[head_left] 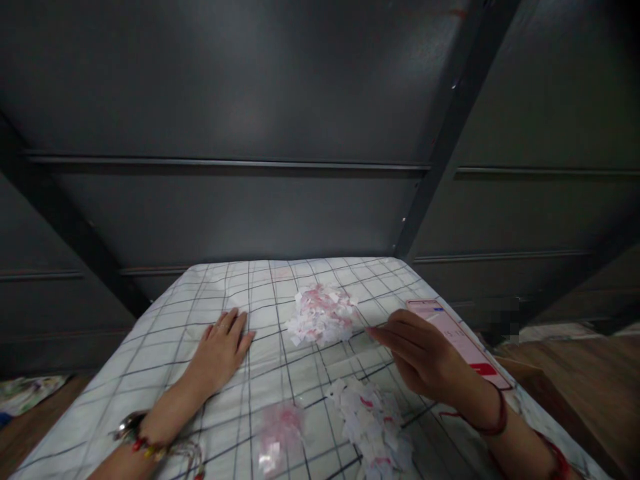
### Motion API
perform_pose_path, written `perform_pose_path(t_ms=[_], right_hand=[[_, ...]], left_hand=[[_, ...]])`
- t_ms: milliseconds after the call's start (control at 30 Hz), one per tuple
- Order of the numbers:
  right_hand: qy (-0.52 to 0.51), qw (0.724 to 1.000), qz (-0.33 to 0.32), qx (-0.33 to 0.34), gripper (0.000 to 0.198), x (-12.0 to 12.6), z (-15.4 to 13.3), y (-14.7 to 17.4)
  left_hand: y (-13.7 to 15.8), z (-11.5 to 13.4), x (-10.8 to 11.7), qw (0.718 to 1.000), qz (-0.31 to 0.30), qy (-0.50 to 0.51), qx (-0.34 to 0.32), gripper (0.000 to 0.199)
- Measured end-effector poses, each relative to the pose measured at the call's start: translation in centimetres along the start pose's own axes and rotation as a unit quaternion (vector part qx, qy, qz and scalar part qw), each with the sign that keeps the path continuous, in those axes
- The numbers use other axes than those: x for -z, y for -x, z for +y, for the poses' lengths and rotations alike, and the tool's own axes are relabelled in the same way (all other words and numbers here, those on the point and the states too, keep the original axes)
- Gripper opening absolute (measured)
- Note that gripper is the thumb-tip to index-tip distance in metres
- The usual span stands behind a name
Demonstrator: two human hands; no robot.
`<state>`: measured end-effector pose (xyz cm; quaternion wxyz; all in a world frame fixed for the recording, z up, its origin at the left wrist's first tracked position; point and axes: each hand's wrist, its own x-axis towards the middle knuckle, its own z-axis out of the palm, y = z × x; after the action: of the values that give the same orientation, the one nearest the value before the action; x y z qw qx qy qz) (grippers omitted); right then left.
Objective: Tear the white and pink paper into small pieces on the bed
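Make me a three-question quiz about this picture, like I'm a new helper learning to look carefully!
1. True or false: the left hand lies on the checked cloth with its fingers stretched out.

2. Which thing lies beside the right hand?
A) a cup
B) a phone
C) a spoon

3. Fill in the gap: the pinkish see-through packet lies to the ____ of the nearer pile of white scraps in the picture.

Key: 1. True. 2. B. 3. left.
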<state>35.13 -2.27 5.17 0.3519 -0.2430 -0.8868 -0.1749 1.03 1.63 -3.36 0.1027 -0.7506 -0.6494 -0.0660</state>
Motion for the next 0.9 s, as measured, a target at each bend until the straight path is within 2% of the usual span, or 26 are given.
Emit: perform_pose_path(t_ms=[233, 433, 700, 900], right_hand=[[-0.046, 0.999, -0.009, 0.012, 0.041, -0.9, -1.4, 0.0], [-0.035, 0.998, 0.018, -0.043, 0.045, -1.2, -0.5, 0.5], [-0.035, 0.999, -0.011, 0.013, 0.041, -0.8, -1.6, -0.3], [-0.002, 1.0, -0.003, -0.026, 0.041, -0.5, -0.5, 0.5]], left_hand=[[0.1, 0.2, 0.4, 1.0, -0.009, -0.009, 0.0, 0.05], [0.1, 0.0, 0.1, 1.0, 0.002, -0.001, -0.002, 0.049], [0.1, 0.0, 0.1, 1.0, 0.009, 0.015, 0.002, 0.049], [0.1, 0.0, 0.1, 1.0, 0.008, 0.01, -0.003, 0.049]])
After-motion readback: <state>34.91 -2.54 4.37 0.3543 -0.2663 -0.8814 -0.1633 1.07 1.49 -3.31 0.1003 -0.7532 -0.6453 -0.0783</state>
